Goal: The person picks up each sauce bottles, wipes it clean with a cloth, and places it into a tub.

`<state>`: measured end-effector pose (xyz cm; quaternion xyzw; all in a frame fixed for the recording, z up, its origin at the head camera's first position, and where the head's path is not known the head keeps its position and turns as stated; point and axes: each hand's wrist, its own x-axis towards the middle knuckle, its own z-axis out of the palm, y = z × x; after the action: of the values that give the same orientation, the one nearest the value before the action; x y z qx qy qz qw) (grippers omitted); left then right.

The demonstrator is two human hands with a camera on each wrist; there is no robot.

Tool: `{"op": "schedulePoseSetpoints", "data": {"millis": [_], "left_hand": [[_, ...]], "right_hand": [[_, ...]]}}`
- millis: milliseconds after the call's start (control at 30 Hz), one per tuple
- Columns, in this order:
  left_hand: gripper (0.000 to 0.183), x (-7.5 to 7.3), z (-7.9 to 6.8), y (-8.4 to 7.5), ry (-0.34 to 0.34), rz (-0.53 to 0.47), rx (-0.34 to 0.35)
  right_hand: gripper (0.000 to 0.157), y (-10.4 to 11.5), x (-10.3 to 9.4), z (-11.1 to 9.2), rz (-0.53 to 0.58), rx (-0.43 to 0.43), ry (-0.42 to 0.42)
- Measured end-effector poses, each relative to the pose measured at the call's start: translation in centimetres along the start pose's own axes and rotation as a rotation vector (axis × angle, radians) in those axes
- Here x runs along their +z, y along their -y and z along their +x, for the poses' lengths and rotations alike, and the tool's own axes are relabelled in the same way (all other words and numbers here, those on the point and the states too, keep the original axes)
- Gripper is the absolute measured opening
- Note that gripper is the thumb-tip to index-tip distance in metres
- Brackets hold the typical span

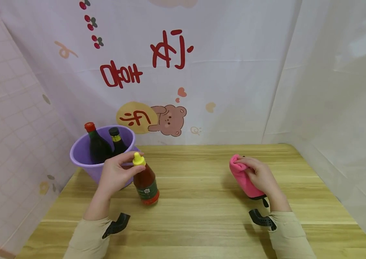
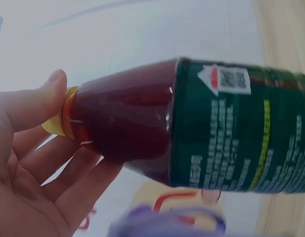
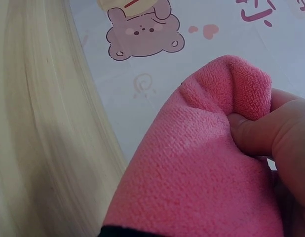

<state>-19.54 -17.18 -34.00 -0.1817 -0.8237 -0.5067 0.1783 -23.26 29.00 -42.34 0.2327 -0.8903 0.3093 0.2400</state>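
Two bare hands work above a wood-grained desk (image 1: 196, 205), each gripping one item. On the left side, the left hand (image 1: 116, 174) has its thumb and fingers clamped about the top of a red-brown sauce bottle (image 1: 145, 176), at its yellow nozzle cap (image 1: 138, 159). The bottle leans slightly, cap up, its green label (image 1: 147, 191) facing the near side; whether its base touches the desk cannot be told. The left wrist view shows the thumb on one side of the neck and the other fingers, slightly spread, on the opposite side.

On the right side, well apart from the bottle, the right hand (image 1: 262, 176) pinches a folded pink cloth (image 1: 243, 180) at its far end, the thumb pressed into the plush fold. Black trim (image 1: 258, 197) borders the cloth's near end.

At the far left, just beside the bottle, stands a purple bucket (image 1: 80, 153) containing two dark bottles: a red-capped bottle (image 1: 99, 146) to the left and a black-capped bottle (image 1: 118, 144) to the right, both with tops above the near rim. Behind the desk hangs a pale printed sheet (image 1: 234, 72) bearing red characters (image 1: 168, 50) and a bear (image 1: 171, 120).
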Motion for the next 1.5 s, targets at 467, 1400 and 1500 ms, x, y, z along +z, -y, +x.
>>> {"op": "schedulePoseSetpoints", "data": {"millis": [467,1400,1500], "left_hand": [[0.033,9.3,3.1,-1.8,0.058,-0.127,0.005],[0.033,15.8,4.6,-3.0,0.066,-0.029,-0.002],[0.035,15.9,4.6,-3.1,0.068,0.003,-0.009]], "right_hand": [[0.046,0.0,0.3,0.0,0.006,-0.028,-0.012],[0.048,0.4,0.5,0.0,0.018,-0.036,-0.013],[0.046,0.4,0.6,0.1,0.016,-0.039,-0.012]]}}
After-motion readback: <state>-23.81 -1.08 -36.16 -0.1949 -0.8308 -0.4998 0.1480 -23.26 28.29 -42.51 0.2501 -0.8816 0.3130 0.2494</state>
